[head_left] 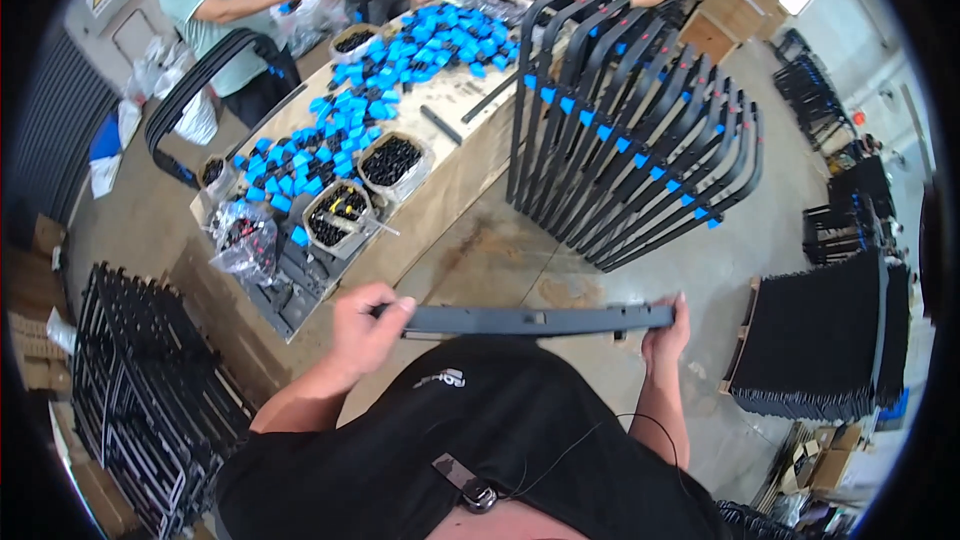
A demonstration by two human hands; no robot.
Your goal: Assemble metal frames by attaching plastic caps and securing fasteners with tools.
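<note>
In front of my chest I hold a long black metal bar (pixel 540 321) level between both hands. Small holes and slots show along its face. My left hand (pixel 368 328) is closed around its left end, thumb on top. At the other end, the fingers of my right hand (pixel 668 332) wrap round the bar. Whether more of the piece hangs below is hidden from this view. Beyond the bar, a row of black bent tube frames (pixel 640 130) with blue and red bits stands upright on the floor, close to the table.
The wooden table (pixel 455 195) ahead carries a heap of blue-and-black parts (pixel 330 135) and tubs of small black pieces (pixel 392 160). Several people work around its far side. Stacked black frames (pixel 140 380) stand at left; a pallet of black panels (pixel 810 335) sits at right.
</note>
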